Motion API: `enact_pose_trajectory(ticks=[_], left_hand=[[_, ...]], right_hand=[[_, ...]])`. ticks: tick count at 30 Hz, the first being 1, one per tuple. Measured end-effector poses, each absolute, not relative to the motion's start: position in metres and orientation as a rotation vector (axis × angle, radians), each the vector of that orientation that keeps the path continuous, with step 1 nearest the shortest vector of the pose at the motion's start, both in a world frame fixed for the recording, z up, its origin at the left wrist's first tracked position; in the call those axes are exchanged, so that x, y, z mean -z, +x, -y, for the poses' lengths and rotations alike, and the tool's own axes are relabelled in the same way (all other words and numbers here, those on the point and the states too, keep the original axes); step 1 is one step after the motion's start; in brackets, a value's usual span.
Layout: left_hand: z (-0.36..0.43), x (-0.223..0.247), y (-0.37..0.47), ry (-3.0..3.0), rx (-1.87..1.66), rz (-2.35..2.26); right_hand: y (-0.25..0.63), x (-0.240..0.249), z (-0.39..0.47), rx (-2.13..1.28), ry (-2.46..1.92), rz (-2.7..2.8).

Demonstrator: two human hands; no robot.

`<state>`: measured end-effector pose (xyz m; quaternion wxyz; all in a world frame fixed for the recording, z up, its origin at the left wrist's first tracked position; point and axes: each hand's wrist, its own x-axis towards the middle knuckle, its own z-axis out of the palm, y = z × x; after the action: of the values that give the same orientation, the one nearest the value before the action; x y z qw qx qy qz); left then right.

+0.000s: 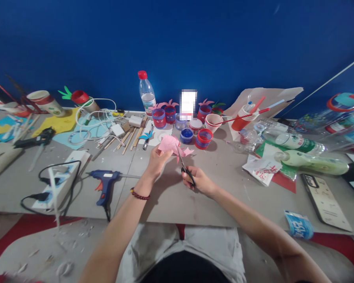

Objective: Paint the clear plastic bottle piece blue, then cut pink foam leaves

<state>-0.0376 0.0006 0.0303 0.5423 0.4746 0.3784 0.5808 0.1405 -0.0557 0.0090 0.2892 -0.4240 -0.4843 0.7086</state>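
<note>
Pink paper (168,144) with cut, pointed strips is pinched in my left hand (157,160), above the grey table. My right hand (201,180) has its fingers through the handles of black-handled scissors (189,175). The scissor blades point up and away, against the right side of the paper. Just beyond stand small painted cups: a blue paint pot (187,135), a red and purple ring-shaped cup (203,138), and several cups with pink paper fringes, such as this fringed cup (159,118).
Left lie a blue glue gun (106,184), a power strip (61,179), wooden sticks (132,137) and white cables. A bottle (146,94) stands against the blue wall. Right are a cup of brushes (244,118), plastic bottles (295,141), a phone (326,200) and a blue packet (298,225).
</note>
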Motion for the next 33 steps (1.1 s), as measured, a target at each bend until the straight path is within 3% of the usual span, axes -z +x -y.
enact_pose_trajectory(ticks=[33], left_hand=[[-0.003,-0.026,-0.037,1.108,-1.433,-0.892]], right_hand=[[0.14,-0.009,0.056,-1.894,-1.129,1.299]])
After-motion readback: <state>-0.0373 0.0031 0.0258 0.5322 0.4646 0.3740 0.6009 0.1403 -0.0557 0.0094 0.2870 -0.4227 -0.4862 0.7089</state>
